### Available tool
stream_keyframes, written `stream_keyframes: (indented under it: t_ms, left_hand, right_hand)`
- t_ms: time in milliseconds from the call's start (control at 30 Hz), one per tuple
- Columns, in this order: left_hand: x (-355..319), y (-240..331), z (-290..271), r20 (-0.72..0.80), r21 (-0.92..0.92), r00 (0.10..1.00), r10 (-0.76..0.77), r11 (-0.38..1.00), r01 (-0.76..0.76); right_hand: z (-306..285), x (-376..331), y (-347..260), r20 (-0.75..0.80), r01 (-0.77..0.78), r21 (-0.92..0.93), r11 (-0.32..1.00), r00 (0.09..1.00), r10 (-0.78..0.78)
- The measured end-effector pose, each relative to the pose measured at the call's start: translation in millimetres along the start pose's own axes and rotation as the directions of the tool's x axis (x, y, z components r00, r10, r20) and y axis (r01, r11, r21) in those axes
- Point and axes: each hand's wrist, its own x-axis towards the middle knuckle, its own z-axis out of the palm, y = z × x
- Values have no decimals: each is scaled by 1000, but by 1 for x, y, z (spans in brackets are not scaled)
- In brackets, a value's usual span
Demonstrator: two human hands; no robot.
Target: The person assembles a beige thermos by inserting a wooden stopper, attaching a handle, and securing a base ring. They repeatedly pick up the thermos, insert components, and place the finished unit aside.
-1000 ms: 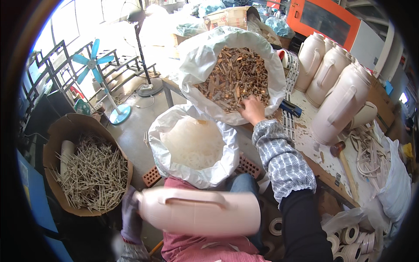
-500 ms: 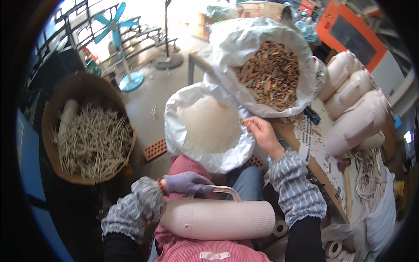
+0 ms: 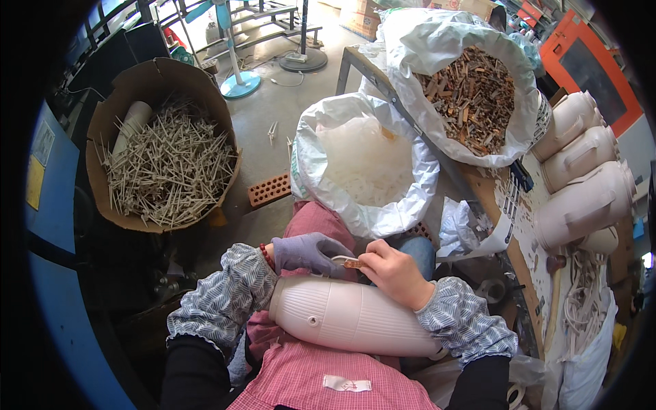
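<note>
Purple glove (image 3: 305,253), pink checked apron (image 3: 301,379)

The right hand (image 3: 396,273) partly hides the flask (image 3: 345,314).

I see room to pass between the carton (image 3: 179,80) and white sack (image 3: 305,164), above the brick (image 3: 268,190); a flask (image 3: 342,316) fills the lap (image 3: 318,224), more flasks (image 3: 586,203) crowd the worktop's (image 3: 525,270) right side.

Flask (image 3: 355,318): pale pink
Small piece (image 3: 353,264): brown
Glove (image 3: 305,253): greyish purple
Sleeve covers (image 3: 222,294): grey-white chevrons
Apron (image 3: 307,372): pinkish-red check
</note>
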Motion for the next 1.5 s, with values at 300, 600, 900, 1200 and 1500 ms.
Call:
stream_keyframes:
  t_ms: [300, 600, 900, 1200, 1500]
  left_hand:
    - [3, -8, 0, -6, -116, 1000, -30, 993, 29]
    - [13, 9, -2, -70, -3, 989, -134, 991, 134]
    - [21, 3, 10, -150, -22, 987, -64, 998, 61]
    - [-44, 74, 13, 3, 782, 804, 594, 500, -372]
    - [-85, 29, 49, -73, 840, 697, 714, 420, -342]
  right_hand:
    - [3, -6, -3, 32, 100, -257, 961, 995, -96]
    - [9, -7, 17, 71, 119, -202, 972, 992, -107]
    - [-73, 55, 126, -313, -9, -125, 992, 949, -30]
    - [-156, 123, 308, -472, -352, -646, 678, 882, 8]
    - [-98, 73, 107, -27, -315, 293, 903, 941, 337]
